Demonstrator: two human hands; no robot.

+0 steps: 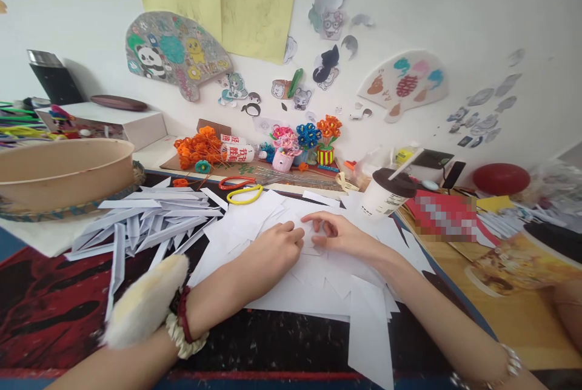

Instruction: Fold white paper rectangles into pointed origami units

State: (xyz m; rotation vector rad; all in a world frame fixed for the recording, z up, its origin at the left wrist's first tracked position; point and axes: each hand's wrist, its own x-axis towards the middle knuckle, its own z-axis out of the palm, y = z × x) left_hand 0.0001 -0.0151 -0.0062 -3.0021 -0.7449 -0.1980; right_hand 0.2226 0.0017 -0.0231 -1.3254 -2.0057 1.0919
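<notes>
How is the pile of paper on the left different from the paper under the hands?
The folded paper pile is made of long, narrow, pointed pieces; the flat paper sheets are wider and spread out. No hand touches the folded paper pile, but the left hand and right hand rest on the flat paper sheets. Both are white and lie on the dark table cover.
</notes>
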